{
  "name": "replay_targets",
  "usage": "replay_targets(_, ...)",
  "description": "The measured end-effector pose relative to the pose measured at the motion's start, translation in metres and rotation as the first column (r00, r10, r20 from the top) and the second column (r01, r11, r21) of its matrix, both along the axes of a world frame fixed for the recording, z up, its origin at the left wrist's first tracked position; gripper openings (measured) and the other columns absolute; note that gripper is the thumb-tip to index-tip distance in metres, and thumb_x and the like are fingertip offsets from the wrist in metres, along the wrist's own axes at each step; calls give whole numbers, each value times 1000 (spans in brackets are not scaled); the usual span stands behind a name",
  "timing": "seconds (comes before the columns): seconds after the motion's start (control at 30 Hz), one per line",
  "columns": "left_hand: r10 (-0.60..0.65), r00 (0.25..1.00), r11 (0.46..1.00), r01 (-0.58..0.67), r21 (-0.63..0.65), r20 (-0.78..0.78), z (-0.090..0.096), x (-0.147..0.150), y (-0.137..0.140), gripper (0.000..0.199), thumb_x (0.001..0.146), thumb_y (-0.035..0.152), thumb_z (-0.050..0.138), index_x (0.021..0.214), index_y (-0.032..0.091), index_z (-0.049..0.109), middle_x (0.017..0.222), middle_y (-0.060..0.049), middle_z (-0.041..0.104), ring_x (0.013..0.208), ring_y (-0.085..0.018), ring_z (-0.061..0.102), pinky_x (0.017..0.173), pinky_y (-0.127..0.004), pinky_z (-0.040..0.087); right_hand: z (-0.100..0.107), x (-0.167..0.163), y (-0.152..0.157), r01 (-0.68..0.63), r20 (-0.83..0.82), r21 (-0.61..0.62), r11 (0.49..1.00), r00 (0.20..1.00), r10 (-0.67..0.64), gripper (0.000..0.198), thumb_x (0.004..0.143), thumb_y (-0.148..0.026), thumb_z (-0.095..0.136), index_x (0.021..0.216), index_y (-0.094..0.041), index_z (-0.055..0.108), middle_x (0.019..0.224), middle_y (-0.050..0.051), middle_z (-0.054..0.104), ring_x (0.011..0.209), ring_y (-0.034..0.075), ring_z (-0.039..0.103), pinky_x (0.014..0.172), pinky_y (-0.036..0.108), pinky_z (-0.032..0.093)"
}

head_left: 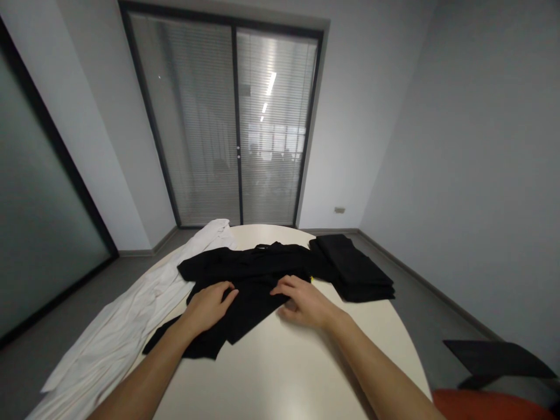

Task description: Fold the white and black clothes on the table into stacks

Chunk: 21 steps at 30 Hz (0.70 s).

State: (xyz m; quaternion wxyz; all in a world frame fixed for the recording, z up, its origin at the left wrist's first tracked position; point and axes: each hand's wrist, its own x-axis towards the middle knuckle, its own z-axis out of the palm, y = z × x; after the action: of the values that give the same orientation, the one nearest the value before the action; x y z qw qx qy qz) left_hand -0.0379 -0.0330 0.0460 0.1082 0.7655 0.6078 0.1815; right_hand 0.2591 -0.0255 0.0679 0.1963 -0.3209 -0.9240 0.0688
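A black garment [258, 291] lies spread and rumpled across the pale round table, with a narrow strap or loop at its far edge. Over its left part rests my left hand [210, 306], palm down, thumb and fingers apart. My right hand [304, 300] is at the garment's right edge, fingers stretched over the cloth and thumb held away from them. Neither hand visibly grips a fold. Just right of the garment is a folded stack of black cloth [354, 271], touching its far right part. A small yellow spot shows near my right fingers.
White clothing [144, 297] lies along the left side of the table [271, 373] and hangs toward its edge. Beyond the table are glass doors with blinds [236, 128]. A chair with a red seat [490, 405] and dark armrest stands at the lower right.
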Motion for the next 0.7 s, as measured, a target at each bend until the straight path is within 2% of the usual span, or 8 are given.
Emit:
replay_targets(0.07, 5, 1000, 1000, -5, 5, -5, 0, 0, 0, 37, 99, 47, 40, 111, 25, 68, 116, -5, 72, 107, -25, 67, 90, -34, 47, -7, -10, -1, 17, 39, 25, 1000, 999, -18, 39, 84, -28, 66, 123, -24, 61, 119, 7, 62, 105, 23, 56, 91, 34, 43)
replay_targets(0.13, 10, 1000, 1000, -10, 6, -14, 0, 0, -1, 37, 99, 46, 39, 110, 25, 68, 116, -5, 72, 107, -25, 67, 90, -34, 47, -15, -12, 3, 90, 61, 38, 995, 994, -92, 35, 89, -30, 62, 123, -23, 62, 113, 8, 64, 101, 23, 57, 88, 36, 43)
replay_targets(0.2, 9, 1000, 1000, -9, 4, -15, 0, 1, -1, 38, 100, 46, 38, 111, 25, 68, 117, -5, 72, 108, -25, 66, 91, -35, 47, -20, -9, 8, 138, 64, 17, 990, 988, -139, 25, 92, -28, 59, 115, -22, 65, 103, 7, 66, 94, 21, 58, 85, 35, 43)
replay_targets(0.3, 5, 1000, 1000, -5, -2, -13, -1, 1, 0, 40, 100, 47, 37, 112, 25, 68, 118, -5, 71, 109, -26, 66, 92, -36, 47, -23, 0, 14, 113, 16, -45, 993, 994, -112, 12, 91, -20, 57, 98, -21, 68, 95, 5, 66, 90, 19, 58, 82, 31, 44)
replay_targets(0.43, 9, 1000, 1000, -9, -7, -12, -4, -1, 1, 42, 100, 49, 35, 113, 24, 68, 120, -5, 70, 111, -26, 66, 94, -37, 47, -17, 9, 12, 17, -130, -167, 986, 991, -39, 7, 89, -19, 59, 93, -20, 64, 96, 5, 66, 91, 18, 57, 81, 30, 44)
replay_targets(0.53, 14, 1000, 1000, -14, -16, -11, -5, -2, 2, 44, 100, 49, 35, 115, 24, 67, 123, -5, 70, 112, -27, 65, 96, -38, 47, -12, 20, 14, 17, -255, -354, 935, 960, -114, 4, 87, -21, 58, 90, -20, 59, 86, 1, 63, 77, 15, 54, 70, 27, 42)
replay_targets(0.6, 12, 1000, 1000, -13, -20, -11, -5, -3, 2, 44, 100, 49, 35, 114, 24, 68, 123, -6, 69, 112, -27, 65, 96, -37, 47, -8, 31, 19, -19, -377, -433, 901, 912, -162, 3, 84, -19, 56, 84, -20, 52, 77, -2, 57, 71, 13, 50, 66, 25, 40)
replay_targets(0.7, 10, 1000, 1000, -11, -18, -8, -2, -2, 1, 44, 99, 50, 35, 112, 24, 68, 122, -6, 70, 111, -26, 65, 96, -37, 47, -4, 52, 29, -41, -530, -460, 887, 814, -238, 7, 78, -18, 52, 80, -21, 45, 71, -4, 47, 67, 12, 46, 62, 23, 37)
